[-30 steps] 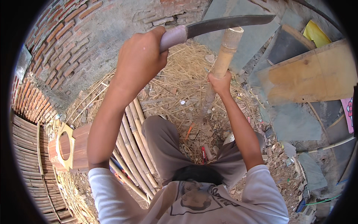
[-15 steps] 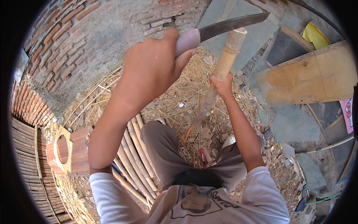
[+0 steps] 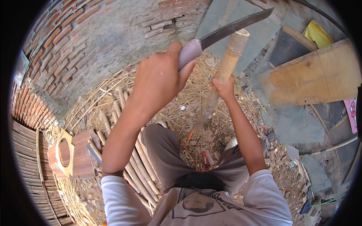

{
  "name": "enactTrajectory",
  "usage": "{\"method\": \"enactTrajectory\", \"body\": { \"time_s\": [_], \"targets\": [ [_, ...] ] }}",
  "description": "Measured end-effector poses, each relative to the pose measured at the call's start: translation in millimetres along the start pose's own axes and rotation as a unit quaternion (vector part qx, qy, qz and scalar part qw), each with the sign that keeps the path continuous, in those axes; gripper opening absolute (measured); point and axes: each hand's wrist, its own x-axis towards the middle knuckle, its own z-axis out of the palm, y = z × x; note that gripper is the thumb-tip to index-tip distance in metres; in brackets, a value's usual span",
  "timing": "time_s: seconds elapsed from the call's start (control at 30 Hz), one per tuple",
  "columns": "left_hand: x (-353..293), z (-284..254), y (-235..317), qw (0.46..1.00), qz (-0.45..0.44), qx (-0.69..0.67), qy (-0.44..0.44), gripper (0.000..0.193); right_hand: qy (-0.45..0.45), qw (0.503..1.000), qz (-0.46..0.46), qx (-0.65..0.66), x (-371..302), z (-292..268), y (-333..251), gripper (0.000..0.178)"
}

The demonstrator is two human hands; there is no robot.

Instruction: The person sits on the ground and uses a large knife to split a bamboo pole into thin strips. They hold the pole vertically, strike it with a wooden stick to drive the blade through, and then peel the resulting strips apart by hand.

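Brick wall [image 3: 113, 37] stands ahead and at left. Brown board [image 3: 313, 75] lies at right side. Several thin bamboo poles [image 3: 143, 171] lie left of person's legs [image 3: 162, 145]. Thick bamboo piece [image 3: 230, 62] stands tilted in front; right hand [image 3: 225, 86] is closed around its middle. Long knife [image 3: 237, 28] is in left hand [image 3: 160, 77], closed around handle, blade near bamboo top; touching or not, cannot tell. Small red object [image 3: 205, 160] lies between legs.

Around me the ground [image 3: 215, 128] is brown earth, littered with dry straw [image 3: 200, 81] from ten round to one o'clock and stony rubble [image 3: 277, 179] toward four. Bamboo poles [image 3: 140, 173] lie side by side at my seven; a small red object [image 3: 205, 161] and, nearer centre, an orange scrap [image 3: 189, 136] lie toward five.
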Motion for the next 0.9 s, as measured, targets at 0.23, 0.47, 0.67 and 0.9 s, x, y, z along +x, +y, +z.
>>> {"method": "enactTrajectory", "body": {
  "time_s": [0.23, 0.47, 0.67, 0.9],
  "targets": [
    [18.5, -32.8, -1.0, 0.997, 0.046, 0.04, -0.047, 0.029, 0.0, 1.0, -0.002, -0.001, -2.7, -0.5, 5.5, 0.013],
    [20.5, -47.6, -3.7, 0.994, 0.067, 0.052, -0.075, 0.029, 0.009, 1.0, -0.01, -0.012, -9.4, 3.8, -1.0, 0.016],
    [23.2, -50.6, -6.8, 0.993, 0.065, 0.046, -0.09, 0.024, 0.008, 1.0, -0.004, -0.024, -10.7, 5.8, -7.2, 0.017],
    [34.0, -63.8, -6.6, 0.989, 0.087, 0.068, -0.102, 0.021, 0.037, 0.998, -0.008, -0.052, -8.5, 7.9, -20.2, 0.019]
  ]
}}
